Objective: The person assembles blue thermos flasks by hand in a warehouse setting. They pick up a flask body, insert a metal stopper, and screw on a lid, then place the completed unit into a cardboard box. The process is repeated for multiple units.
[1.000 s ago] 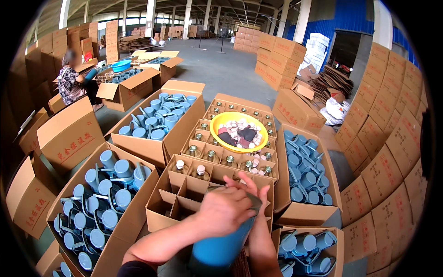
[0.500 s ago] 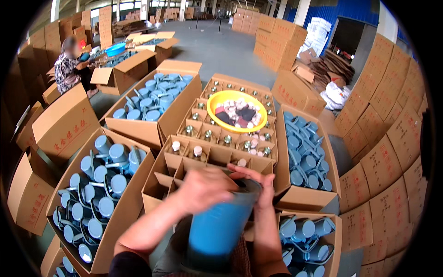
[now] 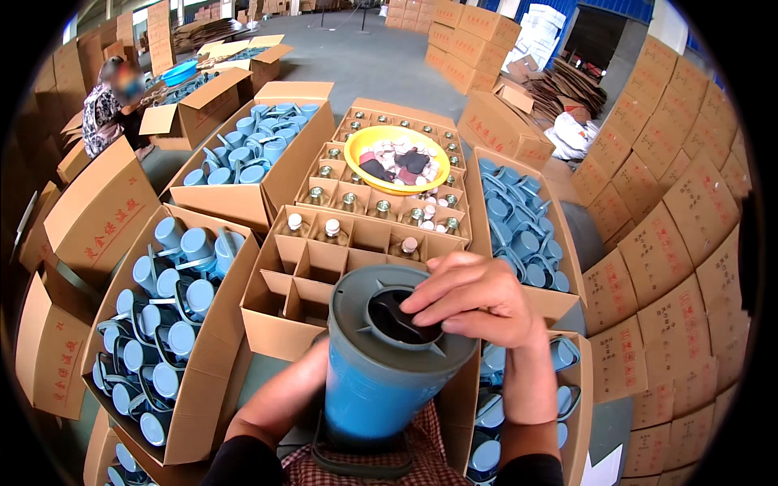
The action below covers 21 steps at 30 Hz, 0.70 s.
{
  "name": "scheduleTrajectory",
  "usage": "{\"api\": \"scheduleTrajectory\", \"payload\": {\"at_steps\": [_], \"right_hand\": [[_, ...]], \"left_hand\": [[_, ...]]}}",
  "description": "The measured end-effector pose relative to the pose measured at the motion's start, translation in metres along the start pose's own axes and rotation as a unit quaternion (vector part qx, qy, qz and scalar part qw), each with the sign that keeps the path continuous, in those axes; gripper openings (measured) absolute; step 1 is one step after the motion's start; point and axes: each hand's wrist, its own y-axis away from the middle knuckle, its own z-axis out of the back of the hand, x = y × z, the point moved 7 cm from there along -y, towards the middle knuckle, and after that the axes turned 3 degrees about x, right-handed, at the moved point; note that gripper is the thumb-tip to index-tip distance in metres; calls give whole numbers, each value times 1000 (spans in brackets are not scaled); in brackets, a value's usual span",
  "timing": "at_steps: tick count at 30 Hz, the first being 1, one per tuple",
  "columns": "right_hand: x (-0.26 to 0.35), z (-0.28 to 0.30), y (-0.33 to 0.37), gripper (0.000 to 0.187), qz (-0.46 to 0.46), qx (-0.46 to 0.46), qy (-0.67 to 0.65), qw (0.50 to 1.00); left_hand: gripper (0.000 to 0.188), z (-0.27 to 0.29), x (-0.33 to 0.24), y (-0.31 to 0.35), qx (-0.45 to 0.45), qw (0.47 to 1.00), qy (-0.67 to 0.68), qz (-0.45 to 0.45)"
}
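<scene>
A blue thermos jug (image 3: pixel 385 397) rests against my lap with its grey base (image 3: pixel 356 324) facing up and a dark handle (image 3: pixel 363 463) at its lower end. Set in the middle of that base is a round black plug (image 3: pixel 391 314). My right hand (image 3: pixel 478 304) reaches in from the right, its fingertips closed on the plug's raised grip. My left forearm (image 3: pixel 279 393) runs up along the jug's left side; the hand itself is hidden behind the jug. Just beyond stands a divided carton (image 3: pixel 279 328) with several glass liners (image 3: pixel 332 232) capped in white or pink.
A yellow basin (image 3: pixel 352 166) of small pale stoppers and dark cloths sits on another carton of glass liners. Cartons of blue jugs (image 3: pixel 174 324) flank me on both sides. Stacked cartons (image 3: pixel 648 324) wall the right. Another person (image 3: pixel 109 109) sits at the far left.
The jug's base now tilts toward me, showing the black plug. My right hand moved from the jug's side onto the plug. My left hand dropped from the rim to behind the jug.
</scene>
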Motion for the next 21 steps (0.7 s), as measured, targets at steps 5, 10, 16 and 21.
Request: {"api": "scheduleTrajectory", "payload": {"at_steps": [5, 10, 16, 21], "right_hand": [[39, -14, -17, 29, 9, 136, 88, 987], [57, -33, -24, 25, -104, 172, 267, 942], [-7, 12, 41, 29, -432, 36, 327, 840], [-31, 14, 58, 29, -510, 20, 289, 810]], "left_hand": [[46, -28, 73, -5, 48, 983, 165, 68], [43, -21, 86, -3, 50, 982, 176, 50], [43, -22, 5, 65, -79, 966, -247, -16], [36, -50, -16, 112, -177, 848, -487, -110]]}}
